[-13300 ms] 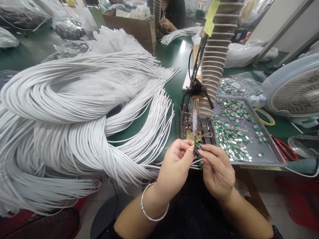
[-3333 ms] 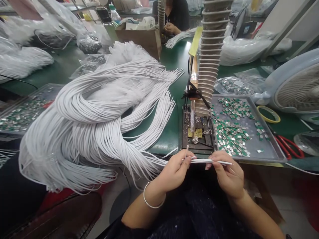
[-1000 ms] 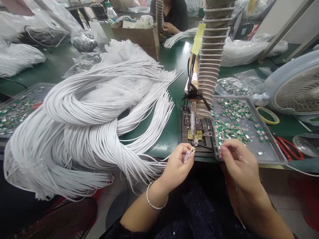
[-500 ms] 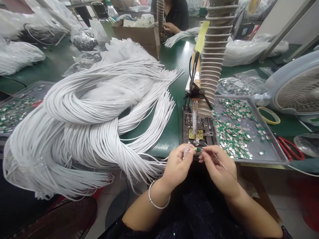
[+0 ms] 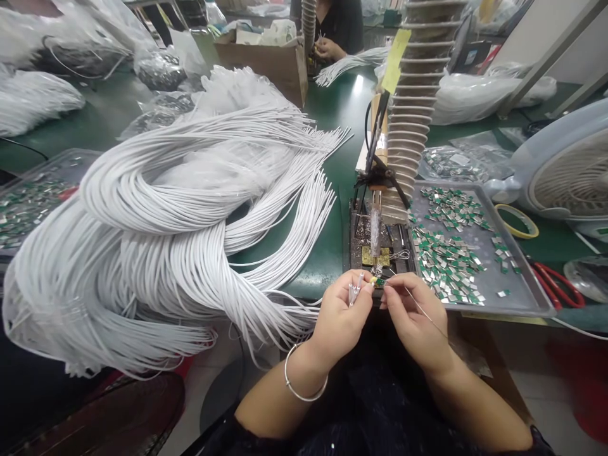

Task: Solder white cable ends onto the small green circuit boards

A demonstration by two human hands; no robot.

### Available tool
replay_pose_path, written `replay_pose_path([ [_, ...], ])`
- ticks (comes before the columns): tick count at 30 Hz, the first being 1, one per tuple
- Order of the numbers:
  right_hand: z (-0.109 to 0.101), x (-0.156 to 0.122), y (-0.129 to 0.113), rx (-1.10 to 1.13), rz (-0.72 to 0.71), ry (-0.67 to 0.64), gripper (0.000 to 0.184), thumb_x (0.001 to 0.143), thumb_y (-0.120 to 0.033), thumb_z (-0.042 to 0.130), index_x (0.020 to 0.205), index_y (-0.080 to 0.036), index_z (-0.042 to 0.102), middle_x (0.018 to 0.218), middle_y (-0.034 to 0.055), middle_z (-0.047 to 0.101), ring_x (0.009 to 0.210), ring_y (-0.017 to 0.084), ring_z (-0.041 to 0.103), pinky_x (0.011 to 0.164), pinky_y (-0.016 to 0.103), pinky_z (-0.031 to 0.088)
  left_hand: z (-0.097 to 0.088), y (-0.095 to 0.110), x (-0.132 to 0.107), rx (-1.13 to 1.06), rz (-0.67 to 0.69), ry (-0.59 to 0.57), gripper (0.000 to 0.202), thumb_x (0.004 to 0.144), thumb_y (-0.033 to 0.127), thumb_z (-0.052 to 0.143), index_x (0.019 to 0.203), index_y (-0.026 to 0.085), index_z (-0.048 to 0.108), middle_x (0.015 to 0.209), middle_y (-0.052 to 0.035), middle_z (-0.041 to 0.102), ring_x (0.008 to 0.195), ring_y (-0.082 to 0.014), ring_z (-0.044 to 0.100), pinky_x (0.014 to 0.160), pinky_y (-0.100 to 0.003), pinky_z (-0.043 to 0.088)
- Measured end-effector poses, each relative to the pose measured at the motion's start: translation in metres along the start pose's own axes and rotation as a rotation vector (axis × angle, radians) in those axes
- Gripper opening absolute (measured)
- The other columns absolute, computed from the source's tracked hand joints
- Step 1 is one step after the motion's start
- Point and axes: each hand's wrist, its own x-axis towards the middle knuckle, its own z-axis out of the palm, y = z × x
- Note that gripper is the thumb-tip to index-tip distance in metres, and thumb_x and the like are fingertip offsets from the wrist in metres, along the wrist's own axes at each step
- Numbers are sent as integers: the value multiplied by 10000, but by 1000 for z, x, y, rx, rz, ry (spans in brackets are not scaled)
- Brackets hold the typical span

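Observation:
My left hand (image 5: 342, 310) is closed on several white cables (image 5: 354, 290), whose cut ends poke up between thumb and fingers. Just beyond its fingertips, a small green circuit board (image 5: 379, 281) sits below the tip of an upright soldering iron (image 5: 375, 231). A yellowish bit shows at the board's left end; whether the iron touches the board I cannot tell. Pinched in my right hand (image 5: 418, 320) is a thin strand of solder wire (image 5: 424, 311), which trails back over the hand. The right fingertips are close to the board's right end and partly hide it.
Large bundles of white cable (image 5: 156, 209) cover the left side. To the right stand a grey tray (image 5: 494, 291) of small boards, red-handled pliers (image 5: 555, 285), a tape roll (image 5: 517, 221) and a fan (image 5: 565, 164). A ribbed hose (image 5: 411, 126) hangs above the iron; another person (image 5: 327, 31) sits opposite.
The view has shifted slightly. My hands remain close together below the iron, with the board a little nearer its tip. The cable ends in my left hand show more plainly.

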Motion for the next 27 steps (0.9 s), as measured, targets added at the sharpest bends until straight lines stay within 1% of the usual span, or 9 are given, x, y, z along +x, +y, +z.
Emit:
replay_pose_path([
  [5, 1, 0, 1, 15, 14, 3, 59, 852, -168, 550, 871, -221, 567, 759, -12, 578, 586, 102, 594, 541, 234, 538, 0, 1, -2, -9, -1, 2, 131, 814, 286, 553, 759, 168, 540, 711, 16, 514, 501, -64, 340, 523, -217, 364],
  [10, 2, -1, 2, 28, 16, 3, 48, 854, -178, 550, 874, -216, 571, 768, 0, 587, 591, 110, 597, 540, 243, 546, 1, 5, -4, 18, 14, 29, 204, 787, 289, 581, 647, 168, 494, 872, -34, 589, 554, -73, 415, 559, -222, 401],
  [12, 2, 0, 1, 26, 14, -2, 47, 854, -180, 548, 874, -215, 572, 763, 0, 587, 586, 111, 595, 539, 246, 546, 1, 6, -4, 35, 19, 38, 222, 785, 294, 579, 627, 170, 484, 907, -47, 599, 581, -82, 441, 572, -224, 410],
  [17, 1, 1, 1, -11, -23, -12, 55, 854, -172, 541, 868, -214, 574, 759, 2, 588, 600, 115, 596, 547, 252, 539, 0, 4, -3, 38, 21, 37, 215, 789, 287, 566, 626, 171, 486, 885, -42, 590, 583, -80, 433, 582, -220, 406],
  [20, 0, 2, 3, -48, -79, -25, 82, 862, -161, 526, 900, -217, 573, 781, 15, 602, 630, 126, 602, 566, 267, 545, 1, 3, -2, 21, -4, 53, 224, 783, 305, 579, 630, 169, 489, 905, -45, 595, 566, -72, 422, 541, -210, 390],
  [22, -1, 2, 4, -96, -152, -23, 135, 864, -141, 515, 958, -220, 573, 820, 30, 616, 654, 133, 605, 589, 284, 552, 2, 2, -1, 0, -32, 61, 213, 779, 315, 591, 652, 166, 504, 886, -36, 594, 537, -62, 396, 511, -203, 370],
  [25, 0, 0, 7, -162, -278, 16, 261, 873, -111, 458, 1090, -217, 558, 904, 63, 627, 711, 152, 615, 640, 327, 565, 2, 1, 0, -33, -71, 66, 159, 781, 308, 596, 730, 167, 544, 761, 5, 565, 489, -53, 341, 483, -200, 340],
  [27, 1, -3, 9, -148, -313, 58, 330, 884, -107, 403, 1170, -211, 531, 966, 87, 624, 750, 162, 621, 639, 335, 571, 2, -1, 2, -43, -86, 68, 134, 789, 297, 593, 775, 168, 561, 700, 28, 536, 472, -51, 320, 476, -202, 326],
])
